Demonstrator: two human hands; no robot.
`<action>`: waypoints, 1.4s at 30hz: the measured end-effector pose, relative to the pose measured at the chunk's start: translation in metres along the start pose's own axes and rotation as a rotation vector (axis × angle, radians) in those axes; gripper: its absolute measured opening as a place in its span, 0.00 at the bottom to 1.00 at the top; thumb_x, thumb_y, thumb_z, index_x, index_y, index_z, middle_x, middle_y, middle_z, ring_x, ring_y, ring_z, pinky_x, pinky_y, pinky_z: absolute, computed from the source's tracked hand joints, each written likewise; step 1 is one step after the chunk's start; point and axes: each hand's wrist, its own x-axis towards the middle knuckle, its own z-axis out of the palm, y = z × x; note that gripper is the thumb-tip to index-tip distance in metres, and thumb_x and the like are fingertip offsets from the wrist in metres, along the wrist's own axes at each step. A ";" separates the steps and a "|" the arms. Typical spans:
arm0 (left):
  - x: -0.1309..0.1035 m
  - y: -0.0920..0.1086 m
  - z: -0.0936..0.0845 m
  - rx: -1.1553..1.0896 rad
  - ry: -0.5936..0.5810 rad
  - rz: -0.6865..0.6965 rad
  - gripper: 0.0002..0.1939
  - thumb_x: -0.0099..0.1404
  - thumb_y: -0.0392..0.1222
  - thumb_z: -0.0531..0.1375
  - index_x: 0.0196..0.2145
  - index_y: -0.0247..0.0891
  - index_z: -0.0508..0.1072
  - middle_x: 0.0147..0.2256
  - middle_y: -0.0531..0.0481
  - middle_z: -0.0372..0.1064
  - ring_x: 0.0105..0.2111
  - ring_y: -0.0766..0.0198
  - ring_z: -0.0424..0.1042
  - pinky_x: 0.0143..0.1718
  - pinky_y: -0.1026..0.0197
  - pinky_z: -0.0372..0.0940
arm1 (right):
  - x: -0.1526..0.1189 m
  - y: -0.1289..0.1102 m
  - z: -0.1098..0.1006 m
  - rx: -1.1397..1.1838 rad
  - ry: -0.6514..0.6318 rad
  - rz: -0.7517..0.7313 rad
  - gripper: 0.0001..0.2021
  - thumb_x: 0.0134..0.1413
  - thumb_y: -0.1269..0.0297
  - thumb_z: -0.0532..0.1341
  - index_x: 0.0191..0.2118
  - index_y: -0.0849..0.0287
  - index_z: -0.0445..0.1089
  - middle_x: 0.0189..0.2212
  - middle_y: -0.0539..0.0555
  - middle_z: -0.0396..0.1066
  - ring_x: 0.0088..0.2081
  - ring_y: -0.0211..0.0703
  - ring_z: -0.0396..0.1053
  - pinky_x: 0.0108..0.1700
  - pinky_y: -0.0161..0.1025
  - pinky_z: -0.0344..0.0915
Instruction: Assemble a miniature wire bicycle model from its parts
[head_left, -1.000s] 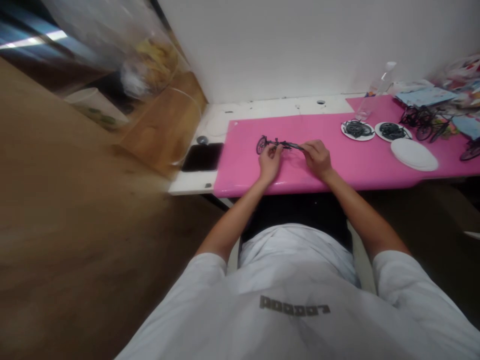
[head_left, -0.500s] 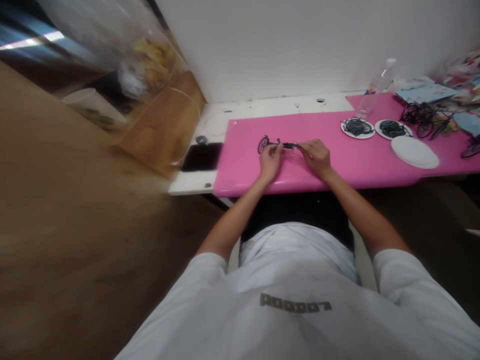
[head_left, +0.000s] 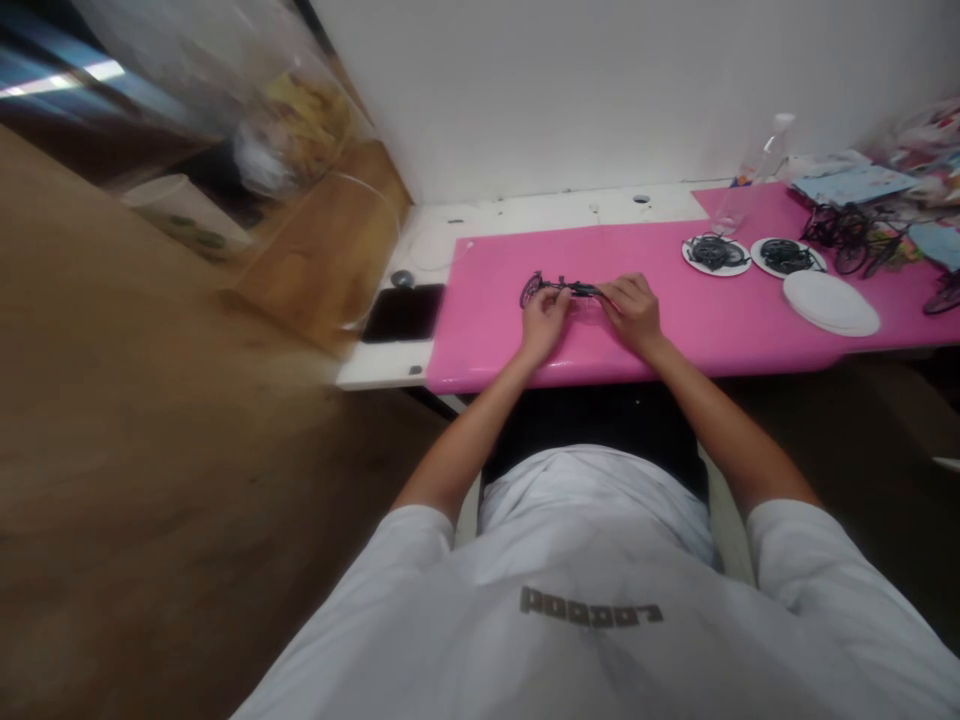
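Note:
A small black model bicycle (head_left: pixel 577 288) is held between my two hands over the pink mat (head_left: pixel 495 345). Its wheel at the left end shows beyond my fingers. My left hand (head_left: pixel 545 322) pinches the frame just right of that wheel. At the bicycle's right end, the fingers of my right hand (head_left: pixel 631 308) are closed on it, and they cover that end. Something clear and thin shows on the mat between my hands, too faint to make out.
Two white plates with black parts (head_left: pixel 715 254) (head_left: pixel 786 256) lie on the right, by empty stacked plates (head_left: pixel 831 303). Behind them stands a clear bottle (head_left: pixel 731 205). Black model bicycles (head_left: pixel 851 240) sit at far right. A dark flat object (head_left: pixel 403 313) lies left of the mat.
The left end of the bicycle and my left hand have shifted slightly to the right. My right hand has hardly moved and keeps its hold.

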 end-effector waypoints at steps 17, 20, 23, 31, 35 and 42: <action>-0.001 0.002 0.001 0.008 -0.009 -0.053 0.28 0.70 0.69 0.70 0.42 0.39 0.81 0.39 0.41 0.83 0.38 0.59 0.83 0.44 0.55 0.78 | -0.001 0.000 0.001 0.026 -0.013 -0.031 0.18 0.81 0.56 0.59 0.64 0.51 0.82 0.44 0.60 0.84 0.49 0.57 0.77 0.57 0.61 0.77; -0.001 0.002 0.002 0.005 -0.012 -0.068 0.28 0.70 0.70 0.71 0.42 0.39 0.81 0.38 0.42 0.83 0.36 0.59 0.83 0.42 0.55 0.79 | -0.001 0.002 0.001 0.025 -0.019 -0.036 0.19 0.81 0.57 0.58 0.64 0.51 0.82 0.44 0.61 0.84 0.49 0.57 0.78 0.57 0.61 0.78; -0.001 0.002 0.003 0.000 -0.004 -0.069 0.28 0.69 0.70 0.71 0.42 0.39 0.81 0.38 0.41 0.83 0.36 0.58 0.84 0.42 0.54 0.80 | -0.001 0.003 0.002 0.027 -0.026 -0.033 0.18 0.81 0.56 0.58 0.63 0.53 0.82 0.45 0.61 0.84 0.49 0.57 0.78 0.57 0.61 0.77; -0.002 0.001 0.004 -0.041 -0.012 -0.073 0.29 0.70 0.69 0.71 0.44 0.38 0.81 0.39 0.40 0.85 0.37 0.57 0.86 0.46 0.52 0.82 | -0.002 0.002 0.000 0.049 -0.050 -0.051 0.17 0.81 0.56 0.58 0.59 0.53 0.83 0.44 0.61 0.86 0.46 0.56 0.79 0.52 0.56 0.77; -0.001 0.001 0.004 -0.049 -0.013 -0.095 0.29 0.70 0.70 0.70 0.45 0.38 0.81 0.40 0.39 0.85 0.40 0.55 0.87 0.48 0.51 0.82 | 0.000 -0.005 -0.003 0.069 -0.079 -0.075 0.17 0.79 0.53 0.60 0.57 0.53 0.84 0.44 0.60 0.86 0.47 0.57 0.79 0.53 0.56 0.76; 0.000 0.001 0.004 -0.102 -0.034 -0.086 0.30 0.69 0.71 0.70 0.44 0.38 0.81 0.40 0.39 0.85 0.40 0.54 0.87 0.48 0.50 0.82 | 0.002 -0.005 -0.004 0.078 -0.103 -0.125 0.23 0.70 0.40 0.70 0.58 0.51 0.82 0.46 0.60 0.84 0.48 0.60 0.77 0.55 0.58 0.75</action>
